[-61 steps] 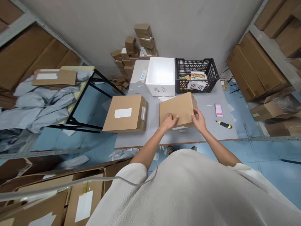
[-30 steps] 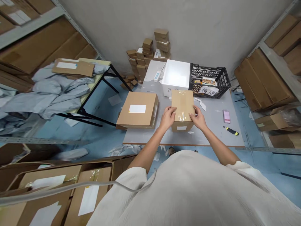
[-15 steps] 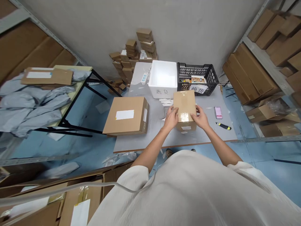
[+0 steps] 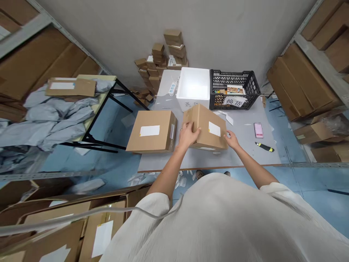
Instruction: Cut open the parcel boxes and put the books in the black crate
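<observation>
A brown cardboard box [image 4: 206, 125] with a small white label lies tilted on the grey table [image 4: 245, 149], turned at an angle. My left hand [image 4: 187, 134] grips its near left corner, fingers wrapped over the top edge. My right hand [image 4: 232, 139] presses against its near right corner with the fingers curled on the side. A larger sealed cardboard box [image 4: 151, 131] with a white label rests on the table's left part, just left of my left hand.
Behind the box stand a white foam bin [image 4: 193, 86] and a black plastic crate [image 4: 233, 89]. A pink pad [image 4: 258, 130] and a yellow-black utility knife [image 4: 264, 146] lie at the right. Small boxes are stacked at the wall; shelves of cartons flank both sides.
The box was standing with its taped face up; it is now tipped over and rotated, showing the labelled face. My left hand shifted to its left corner, my right to the right corner.
</observation>
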### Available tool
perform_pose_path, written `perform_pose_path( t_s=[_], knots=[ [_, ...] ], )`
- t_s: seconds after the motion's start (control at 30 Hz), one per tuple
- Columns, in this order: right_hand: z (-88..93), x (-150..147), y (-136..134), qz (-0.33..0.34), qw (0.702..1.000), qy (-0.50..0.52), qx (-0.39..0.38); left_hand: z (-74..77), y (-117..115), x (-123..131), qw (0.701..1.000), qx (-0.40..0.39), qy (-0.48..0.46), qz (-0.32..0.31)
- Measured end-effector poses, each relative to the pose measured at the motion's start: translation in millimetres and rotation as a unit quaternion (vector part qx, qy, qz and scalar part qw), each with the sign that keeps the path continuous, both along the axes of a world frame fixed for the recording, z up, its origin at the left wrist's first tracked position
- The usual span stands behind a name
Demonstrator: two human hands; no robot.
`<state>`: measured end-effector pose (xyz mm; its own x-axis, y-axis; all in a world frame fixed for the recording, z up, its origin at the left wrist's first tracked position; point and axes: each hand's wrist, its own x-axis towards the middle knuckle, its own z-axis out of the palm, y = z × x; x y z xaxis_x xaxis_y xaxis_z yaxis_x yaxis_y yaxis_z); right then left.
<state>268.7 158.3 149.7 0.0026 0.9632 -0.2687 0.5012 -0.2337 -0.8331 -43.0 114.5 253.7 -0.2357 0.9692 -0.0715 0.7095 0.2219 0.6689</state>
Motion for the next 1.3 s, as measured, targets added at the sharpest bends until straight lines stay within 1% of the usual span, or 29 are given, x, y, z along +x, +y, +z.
perform_pose_path(
  t_s=[0.07, 0.13, 0.2, 0.27, 0.37, 0.47, 0.53, 0.63, 0.73, 0.8, 0.87, 0.97, 1.03, 1.1, 1.17, 1.23, 1.3],
  knots=[
    [-13.2, 7.1, 1.6, -0.006, 0.998, -0.018, -0.056, -11.6, 3.0, -21.3, 1.0, -0.004, -0.028, 0.004],
    [-23.1, 7.7, 3.6, -0.003, 0.996, -0.016, -0.085, -26.5, 5.5, -38.2, 0.998, -0.011, -0.067, 0.005],
    [-29.7, 4.9, 6.1, -0.012, 0.996, -0.008, -0.086, -43.6, 6.4, -49.6, 0.992, -0.036, -0.122, 0.013],
    [-33.0, 3.3, 8.8, -0.04, 0.996, -0.013, -0.078, -61.7, 5.4, -54.7, 0.983, -0.049, -0.179, 0.007],
    [-32.4, 9.9, 11.0, -0.08, 0.992, -0.059, -0.074, -87.6, 0.8, -50.8, 0.967, -0.061, -0.248, -0.014],
    [-28.2, 26.9, 9.8, -0.097, 0.985, -0.126, -0.068, -109.0, -3.7, -36.7, 0.951, -0.077, -0.299, -0.026],
    [-25.8, 40.8, 7.5, -0.102, 0.98, -0.154, -0.072, -119.7, -4.6, -25.7, 0.943, -0.089, -0.32, -0.031],
    [-24.2, 60.6, 4.4, -0.109, 0.976, -0.167, -0.092, -130.1, -2.4, -12.7, 0.936, -0.117, -0.331, -0.026],
    [-22.5, 74.3, 5.5, -0.109, 0.979, -0.145, -0.093, -135.5, 2.8, -6.5, 0.934, -0.157, -0.321, -0.017],
    [-18.7, 78.5, 10.2, -0.112, 0.982, -0.125, -0.086, -137.1, 8.6, -4.9, 0.932, -0.194, -0.305, -0.004],
    [-12.1, 78.8, 18.1, -0.115, 0.984, -0.102, -0.091, -136.9, 17.8, -3.4, 0.935, -0.208, -0.285, 0.033],
    [0.6, 74.3, 32.9, -0.111, 0.987, -0.035, -0.113, -132.8, 38.6, 2.2, 0.943, -0.161, -0.269, 0.113],
    [8.5, 69.5, 42.1, -0.117, 0.985, 0.024, -0.121, -127.8, 53.8, 8.1, 0.937, -0.127, -0.294, 0.144],
    [14.8, 64.7, 48.8, -0.125, 0.98, 0.081, -0.128, -122.1, 66.4, 13.8, 0.919, -0.123, -0.344, 0.147],
    [19.4, 61.9, 52.0, -0.13, 0.974, 0.124, -0.135, -116.5, 73.9, 17.7, 0.902, -0.13, -0.383, 0.15],
    [22.8, 62.7, 52.7, -0.137, 0.972, 0.14, -0.132, -111.9, 76.7, 19.1, 0.897, -0.121, -0.395, 0.159],
    [25.7, 67.5, 52.9, -0.15, 0.974, 0.132, -0.109, -108.1, 77.5, 18.8, 0.898, -0.089, -0.397, 0.165]
  ],
)
